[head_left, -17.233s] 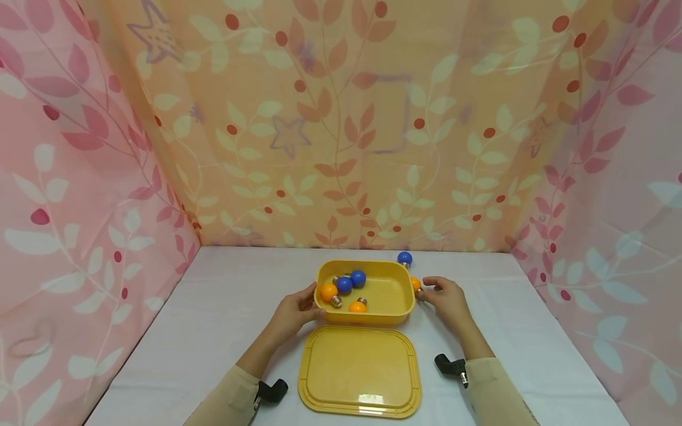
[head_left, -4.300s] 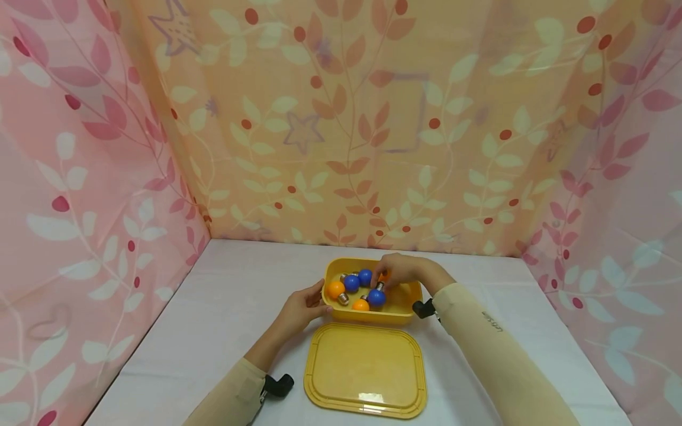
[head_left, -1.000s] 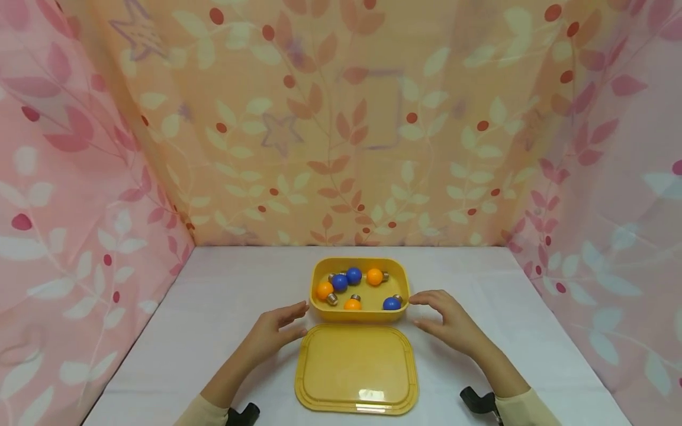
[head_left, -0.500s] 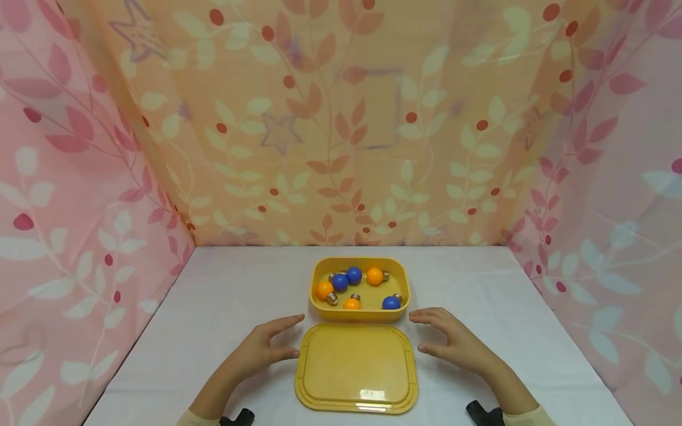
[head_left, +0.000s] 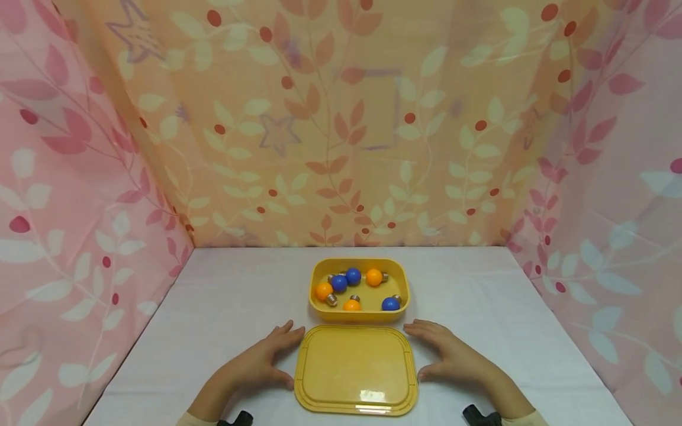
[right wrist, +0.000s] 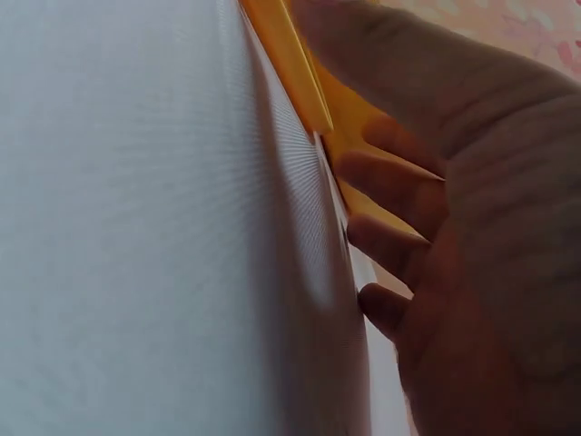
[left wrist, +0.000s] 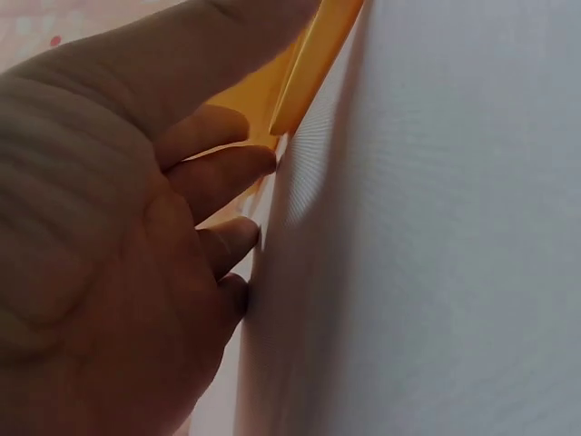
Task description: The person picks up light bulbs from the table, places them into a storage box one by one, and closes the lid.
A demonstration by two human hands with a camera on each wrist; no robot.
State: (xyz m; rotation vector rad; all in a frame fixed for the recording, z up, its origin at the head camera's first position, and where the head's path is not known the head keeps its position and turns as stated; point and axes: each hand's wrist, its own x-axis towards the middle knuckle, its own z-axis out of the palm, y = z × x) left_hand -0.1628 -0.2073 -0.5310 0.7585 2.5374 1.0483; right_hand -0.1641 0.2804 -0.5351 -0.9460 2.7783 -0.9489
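Observation:
A yellow rectangular lid [head_left: 356, 370] lies flat on the white-covered table in front of a yellow box [head_left: 359, 316]. Inside the box are small light bulbs with metal screw bases: three orange ones, such as the orange bulb [head_left: 374, 277], and three blue ones, such as the blue bulb [head_left: 391, 303]. My left hand [head_left: 258, 361] is at the lid's left side, thumb and fingers spread apart. Mirroring it on the right side, my right hand [head_left: 455, 355] has its fingertips close to the lid's edge. Whether either hand touches the lid is unclear. Neither grips anything.
The white tabletop [head_left: 240, 278] extends around the box and lid. Patterned cloth walls [head_left: 341, 177] enclose the back and both sides. A black camera mount [head_left: 479, 415] is at the right wrist, with another black mount [head_left: 240, 419] at the left.
The last orange and blue bulbs from beside the box went into it by the right hand. Both hands then left the box and came down toward the lid's sides. The lid has not moved.

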